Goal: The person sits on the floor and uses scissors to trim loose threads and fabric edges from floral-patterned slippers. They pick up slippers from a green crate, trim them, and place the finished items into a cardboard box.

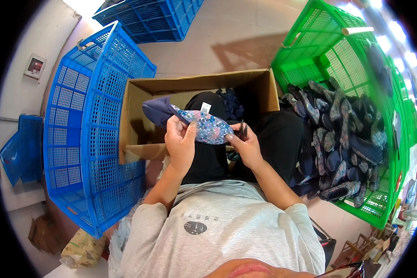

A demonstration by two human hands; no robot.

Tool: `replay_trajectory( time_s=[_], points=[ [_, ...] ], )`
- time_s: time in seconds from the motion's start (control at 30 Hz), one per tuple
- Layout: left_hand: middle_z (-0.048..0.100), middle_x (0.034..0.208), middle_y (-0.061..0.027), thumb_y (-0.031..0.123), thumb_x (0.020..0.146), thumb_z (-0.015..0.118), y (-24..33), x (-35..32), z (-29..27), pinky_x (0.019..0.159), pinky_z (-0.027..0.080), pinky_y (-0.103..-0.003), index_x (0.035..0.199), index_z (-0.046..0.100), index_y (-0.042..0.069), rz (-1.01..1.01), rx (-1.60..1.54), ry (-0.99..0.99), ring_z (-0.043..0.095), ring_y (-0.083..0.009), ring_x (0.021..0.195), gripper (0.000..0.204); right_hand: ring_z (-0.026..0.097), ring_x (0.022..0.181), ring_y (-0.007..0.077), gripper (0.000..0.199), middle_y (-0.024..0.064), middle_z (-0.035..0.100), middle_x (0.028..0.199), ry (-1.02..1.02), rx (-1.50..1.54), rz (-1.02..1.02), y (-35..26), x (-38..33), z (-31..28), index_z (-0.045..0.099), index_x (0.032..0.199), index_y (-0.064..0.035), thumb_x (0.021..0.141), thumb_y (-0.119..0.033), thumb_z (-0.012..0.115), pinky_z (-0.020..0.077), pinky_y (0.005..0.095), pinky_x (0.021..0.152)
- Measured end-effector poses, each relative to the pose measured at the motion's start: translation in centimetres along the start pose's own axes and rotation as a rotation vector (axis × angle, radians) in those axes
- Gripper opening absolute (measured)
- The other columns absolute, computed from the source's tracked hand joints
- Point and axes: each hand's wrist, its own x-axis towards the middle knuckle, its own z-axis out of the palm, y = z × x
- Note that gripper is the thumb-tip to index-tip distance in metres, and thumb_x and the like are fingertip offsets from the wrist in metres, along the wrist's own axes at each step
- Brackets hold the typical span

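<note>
Over my lap is a slipper [211,129] with a navy toe part and a blue and pink floral insole. A small white label stands up from its far edge. My left hand [180,142] is closed around its middle, thumb on the insole beside the toe part. At the heel end, my right hand [247,147] pinches the rim between thumb and fingers. A small dark tool [242,131], perhaps thread snips, sticks up from the right fingers; its lower part is hidden.
An open cardboard box [199,83] stands around my knees with dark items [231,104] inside. At right, a green crate [306,46] holds many similar slippers [340,139]. A tall blue crate [109,134] stands at left, another blue crate [155,21] beyond.
</note>
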Motion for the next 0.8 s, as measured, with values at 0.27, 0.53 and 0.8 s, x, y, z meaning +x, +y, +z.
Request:
replay_trajectory(
  time_s=[0.27, 0.53, 0.8],
  points=[
    [0.063, 0.115, -0.0127, -0.002, 0.095, 0.057, -0.3, -0.8, 0.1, 0.094, 0.048, -0.028, 0.126, 0.044, -0.005, -0.007, -0.051, -0.062, 0.062, -0.0157, 0.103, 0.033, 0.061, 0.088, 0.0078, 0.030, 0.0019, 0.066, 0.104, -0.015, -0.133, -0.011, -0.2, 0.7, -0.6, 0.063, 0.116, -0.0011, 0.090, -0.010, 0.073, 0.0507, 0.0230, 0.080],
    [0.063, 0.109, -0.0118, -0.001, 0.095, 0.059, -1.0, -1.5, 0.4, 0.087, 0.049, -0.027, 0.122, 0.044, -0.004, 0.030, -0.028, -0.070, 0.061, -0.0138, 0.098, 0.031, 0.059, 0.088, 0.0070, 0.027, 0.0006, 0.066, 0.100, 0.057, -0.507, -0.228, -1.5, 1.3, 0.3, 0.071, 0.109, -0.0023, 0.084, -0.010, 0.079, 0.0485, 0.0218, 0.079],
    [0.064, 0.096, -0.0095, 0.000, 0.091, 0.064, -3.1, -2.4, 0.5, 0.074, 0.049, -0.026, 0.117, 0.045, -0.003, 0.152, 0.168, -0.074, 0.059, -0.0109, 0.080, 0.032, 0.058, 0.086, 0.0096, 0.027, -0.0003, 0.066, 0.094, 0.133, -0.580, -0.294, -1.2, 1.4, 0.7, 0.073, 0.105, -0.0044, 0.080, -0.010, 0.081, 0.0463, 0.0227, 0.078]
  ],
)
